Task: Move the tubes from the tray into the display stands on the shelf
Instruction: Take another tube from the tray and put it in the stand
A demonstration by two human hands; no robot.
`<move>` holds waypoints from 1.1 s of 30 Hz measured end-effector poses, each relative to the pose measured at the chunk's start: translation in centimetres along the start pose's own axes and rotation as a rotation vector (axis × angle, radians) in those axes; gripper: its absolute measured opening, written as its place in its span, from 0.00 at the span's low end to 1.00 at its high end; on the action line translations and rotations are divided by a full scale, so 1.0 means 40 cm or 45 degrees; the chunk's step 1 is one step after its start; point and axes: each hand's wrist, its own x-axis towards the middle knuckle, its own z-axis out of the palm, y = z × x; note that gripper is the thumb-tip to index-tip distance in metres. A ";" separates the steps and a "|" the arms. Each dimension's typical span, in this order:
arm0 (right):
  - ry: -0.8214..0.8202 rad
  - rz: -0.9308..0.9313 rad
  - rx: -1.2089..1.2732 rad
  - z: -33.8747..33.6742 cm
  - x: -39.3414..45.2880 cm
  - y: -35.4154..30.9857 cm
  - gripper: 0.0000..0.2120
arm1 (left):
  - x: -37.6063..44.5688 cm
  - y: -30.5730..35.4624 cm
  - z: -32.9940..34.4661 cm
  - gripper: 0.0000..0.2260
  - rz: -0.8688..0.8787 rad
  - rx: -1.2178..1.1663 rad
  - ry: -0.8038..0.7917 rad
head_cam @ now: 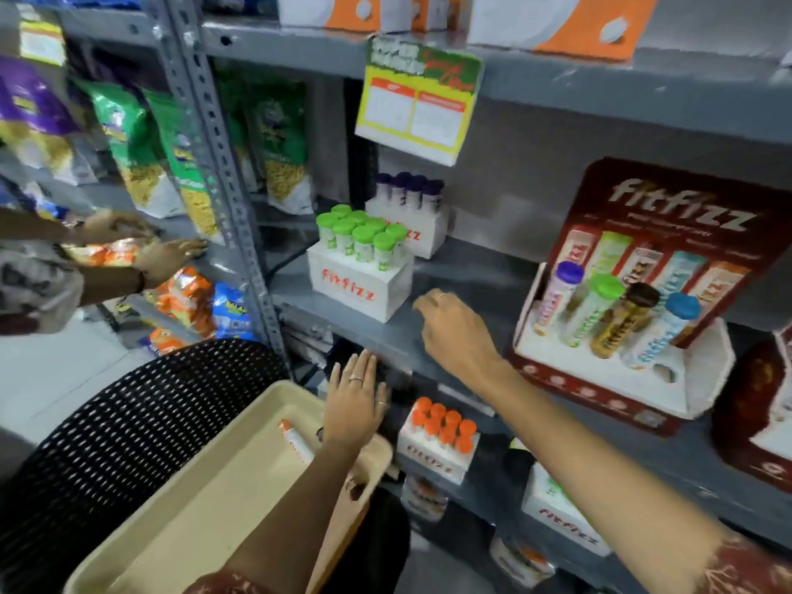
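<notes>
On the grey metal shelf (467,267), the white stand of green-capped tubes (362,267) sits front left, with the white stand of purple-capped tubes (409,212) just behind it. The red cardboard display (634,293) stands well to its right, and the beige plastic tray (205,499) lies below, holding one orange-capped tube (296,441).

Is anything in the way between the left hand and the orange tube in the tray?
Nothing visible blocks it. The left hand hovers open over the tray's far rim, and the orange tube lies uncovered just beside the wrist.

One orange-capped tube (295,441) left — lying in the beige tray (205,499).
</notes>
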 end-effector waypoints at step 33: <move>-0.734 -0.098 -0.126 0.755 -0.103 -0.338 0.19 | -0.442 -0.389 0.352 0.45 -0.818 -0.132 -0.813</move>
